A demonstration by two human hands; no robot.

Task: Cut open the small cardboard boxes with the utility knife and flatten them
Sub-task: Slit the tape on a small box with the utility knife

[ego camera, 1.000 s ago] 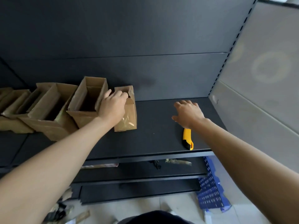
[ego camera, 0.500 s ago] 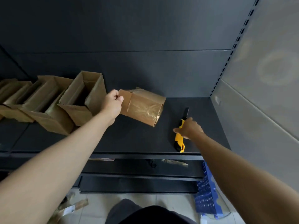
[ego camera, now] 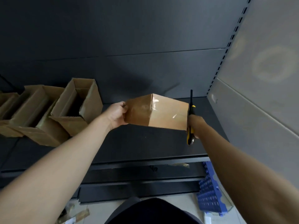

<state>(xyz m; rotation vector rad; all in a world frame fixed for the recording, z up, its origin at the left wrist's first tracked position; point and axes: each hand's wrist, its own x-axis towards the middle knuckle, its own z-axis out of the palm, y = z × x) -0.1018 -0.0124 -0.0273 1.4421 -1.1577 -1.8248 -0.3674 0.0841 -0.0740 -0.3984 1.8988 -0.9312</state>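
A small brown cardboard box (ego camera: 163,114) with clear tape across its top is held in the air above the dark shelf (ego camera: 137,143), lying on its side. My left hand (ego camera: 117,113) grips its left end. My right hand (ego camera: 195,122) grips a yellow and black utility knife (ego camera: 191,123), blade pointing up, right against the box's right end; the box hides part of that hand.
Several open cardboard boxes (ego camera: 77,107) stand in a row on the shelf's left side. A grey wall panel (ego camera: 258,94) closes off the right. Lower shelves and a blue plastic crate (ego camera: 208,193) lie below, with scraps on the floor.
My left hand lifted the taped box off the shelf and swung it right. My right hand picked the knife off the shelf and raised it to the box's right end.
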